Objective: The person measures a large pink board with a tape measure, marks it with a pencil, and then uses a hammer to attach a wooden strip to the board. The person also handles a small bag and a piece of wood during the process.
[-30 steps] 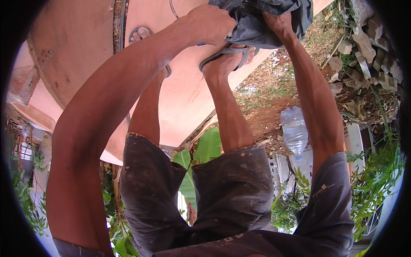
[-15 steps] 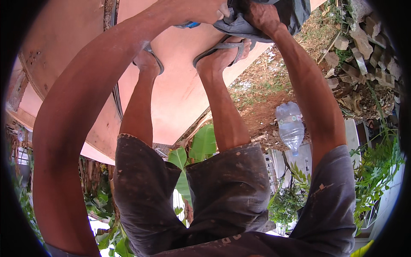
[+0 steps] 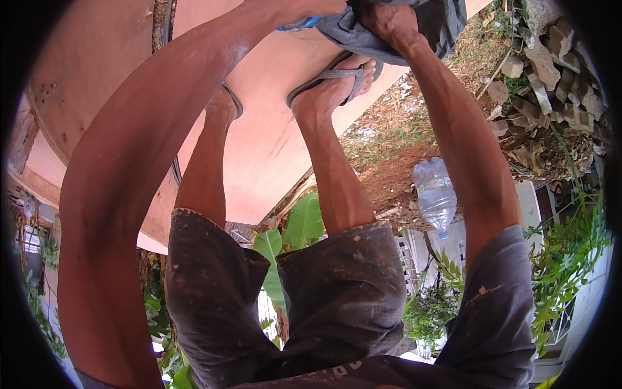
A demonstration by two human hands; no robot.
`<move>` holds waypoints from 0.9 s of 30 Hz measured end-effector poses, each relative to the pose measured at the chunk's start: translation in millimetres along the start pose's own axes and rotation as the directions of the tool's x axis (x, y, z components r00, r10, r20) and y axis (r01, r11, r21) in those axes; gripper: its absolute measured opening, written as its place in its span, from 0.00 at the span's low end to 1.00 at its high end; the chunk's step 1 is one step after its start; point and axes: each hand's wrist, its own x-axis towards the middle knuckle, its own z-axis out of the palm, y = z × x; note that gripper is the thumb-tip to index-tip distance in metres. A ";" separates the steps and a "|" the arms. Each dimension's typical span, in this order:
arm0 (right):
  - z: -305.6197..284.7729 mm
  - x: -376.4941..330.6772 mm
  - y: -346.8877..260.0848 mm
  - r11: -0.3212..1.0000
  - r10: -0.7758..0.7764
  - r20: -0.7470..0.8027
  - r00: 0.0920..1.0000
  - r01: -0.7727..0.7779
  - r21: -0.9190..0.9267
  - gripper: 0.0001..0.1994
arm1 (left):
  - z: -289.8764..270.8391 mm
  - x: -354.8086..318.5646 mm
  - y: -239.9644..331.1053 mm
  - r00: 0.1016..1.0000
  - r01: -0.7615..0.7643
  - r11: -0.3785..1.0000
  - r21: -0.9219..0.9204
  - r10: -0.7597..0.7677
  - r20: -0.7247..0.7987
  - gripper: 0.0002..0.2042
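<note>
At the top middle, our right hand (image 3: 391, 21) is in the dark bag (image 3: 444, 23), maybe to spread it, our left hand (image 3: 321, 6) beside; we can't tell if they're open or gripping.

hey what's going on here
A person stands on pinkish boards, handling a dark, crumpled bag or cloth. The right hand is in among its folds, fingers hidden; the left hand is at its left edge, partly cut off by the picture's top, so its grip can't be made out. Something blue shows just below the left hand. A clear bottle is off to the right.
</note>
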 end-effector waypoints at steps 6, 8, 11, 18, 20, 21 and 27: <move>50.7 3.8 -1.7 0.984 0.163 -0.218 0.962 -0.175 -0.037 0.17 | -24.5 4.8 19.3 0.986 0.013 1.000 -0.019 -0.009 0.169 0.13; 50.8 10.2 -12.2 0.987 0.135 -0.282 0.950 -0.153 -0.043 0.15 | -18.9 4.3 12.6 0.990 0.037 0.999 -0.002 -0.037 0.139 0.14; 51.8 18.3 -16.6 0.975 0.222 -0.199 0.955 -0.216 0.052 0.13 | -19.6 4.1 12.3 0.992 0.024 1.000 0.000 -0.024 0.124 0.14; 30.9 7.9 15.1 0.967 -0.183 -0.234 0.955 0.132 -0.216 0.14 | -16.4 -6.0 7.0 0.983 0.052 0.996 0.076 -0.065 0.173 0.15; 34.1 -5.4 26.1 0.998 -0.060 -0.398 0.915 0.043 -0.050 0.16 | -8.1 -9.6 7.6 0.976 -0.036 0.998 0.053 0.024 0.214 0.13; 18.5 -18.2 18.4 0.989 0.096 -0.416 0.904 -0.040 0.141 0.18 | -6.4 -13.6 8.0 0.970 -0.068 0.997 0.048 0.055 0.235 0.12; -12.8 -29.4 5.1 0.999 -0.037 -0.050 0.998 0.038 0.019 0.14 | -4.8 -24.3 17.6 0.911 -0.069 0.992 0.102 0.021 0.411 0.09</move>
